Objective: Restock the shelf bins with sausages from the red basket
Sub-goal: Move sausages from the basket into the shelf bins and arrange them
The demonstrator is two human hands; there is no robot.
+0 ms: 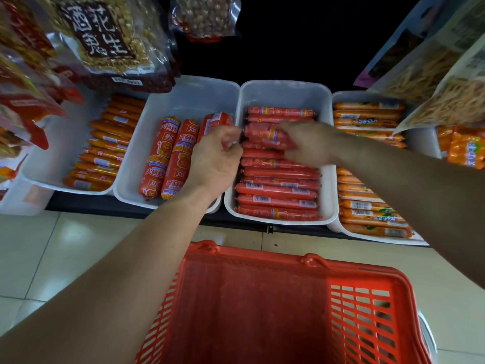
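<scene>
Red basket [262, 298] at 6 o'clock looks empty. Left hand [214, 157] pinches, right hand [308, 145] grips sausages [262, 135] over the 12 o'clock bin [284, 87]; uneven release could jumble the rows.

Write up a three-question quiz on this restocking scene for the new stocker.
1. True or false: the red basket stands on the shelf among the bins.
2. Which bin holds the thick sausages lying front to back? A: far left. B: second from left. C: far right.
3. Fill in: the crosswise sausages that the right hand reaches onto are ___ in colour.

Key: 1 false; 2 B; 3 red.
</scene>
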